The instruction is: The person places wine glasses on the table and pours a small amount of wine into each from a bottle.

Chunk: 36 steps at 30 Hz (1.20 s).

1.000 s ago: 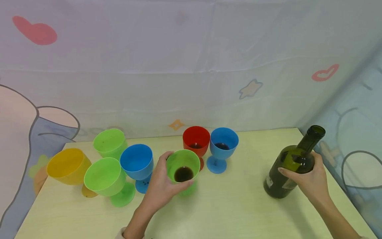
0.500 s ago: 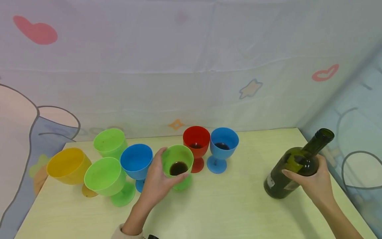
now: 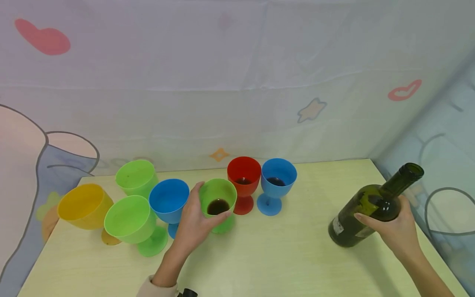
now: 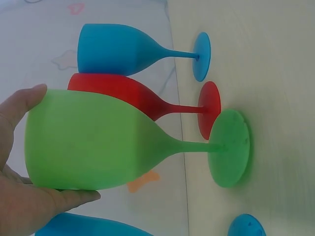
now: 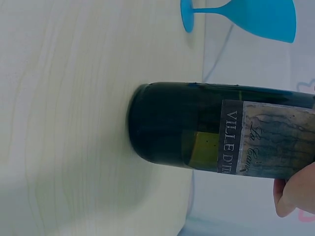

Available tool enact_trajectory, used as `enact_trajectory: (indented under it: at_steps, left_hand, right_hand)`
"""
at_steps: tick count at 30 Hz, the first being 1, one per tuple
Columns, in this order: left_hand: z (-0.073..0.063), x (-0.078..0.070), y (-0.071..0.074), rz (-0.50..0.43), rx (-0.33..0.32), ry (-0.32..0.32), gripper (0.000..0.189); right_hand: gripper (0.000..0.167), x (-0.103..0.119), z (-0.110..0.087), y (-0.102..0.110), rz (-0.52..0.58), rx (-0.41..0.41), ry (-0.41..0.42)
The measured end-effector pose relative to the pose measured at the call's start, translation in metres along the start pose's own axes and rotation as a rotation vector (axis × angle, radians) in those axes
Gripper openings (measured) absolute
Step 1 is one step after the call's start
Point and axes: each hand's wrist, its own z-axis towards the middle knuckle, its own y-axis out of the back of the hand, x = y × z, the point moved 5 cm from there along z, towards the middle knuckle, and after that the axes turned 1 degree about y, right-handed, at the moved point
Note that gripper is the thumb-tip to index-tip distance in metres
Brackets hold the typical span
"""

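Note:
My left hand grips a light green goblet by the bowl, fingers behind and thumb in front. Dark liquid lies in the bottom of that goblet. In the left wrist view, the goblet's foot is at the table surface. On the right, my right hand holds a dark green wine bottle round its upper body. The bottle's base is at the table, and its open neck leans right. A label shows on the bottle in the right wrist view.
A red goblet and a blue goblet, both with dark liquid, stand behind the held one. To the left are another blue goblet, two green goblets and a yellow goblet. A printed cloth hangs behind the table.
My left hand has moved the green goblet slightly left and away from me, uncovering more of the red goblet's foot. The bottle has turned more upright-to-right, its neck leaning further right.

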Motion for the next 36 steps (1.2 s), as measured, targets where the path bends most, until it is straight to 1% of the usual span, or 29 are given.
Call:
enact_trajectory:
  at_steps: [6, 11, 16, 21, 29, 36]
  left_hand:
    - [0.005, 0.001, 0.000, 0.009, -0.012, -0.007, 0.085]
    - [0.008, 0.001, -0.001, 0.013, -0.020, 0.006, 0.085]
    - [0.012, 0.002, -0.002, 0.002, -0.032, 0.019, 0.085]
    - [0.017, 0.005, -0.003, -0.011, -0.059, 0.042, 0.086]
    - [0.024, 0.006, -0.002, -0.043, -0.118, 0.058, 0.090]
    - [0.032, 0.007, -0.003, -0.033, -0.126, 0.087, 0.090]
  right_hand:
    - [0.078, -0.003, 0.000, 0.001, 0.020, -0.002, -0.003]
    - [0.082, -0.006, -0.001, 0.001, 0.025, -0.002, -0.012]
    - [0.082, -0.007, -0.001, 0.001, 0.029, -0.005, 0.002]
    - [0.081, -0.006, -0.002, 0.001, 0.038, -0.005, 0.016]
    - [0.080, -0.005, -0.002, 0.001, 0.046, -0.011, 0.023]
    - [0.077, -0.004, -0.002, 0.001, 0.069, -0.020, 0.022]
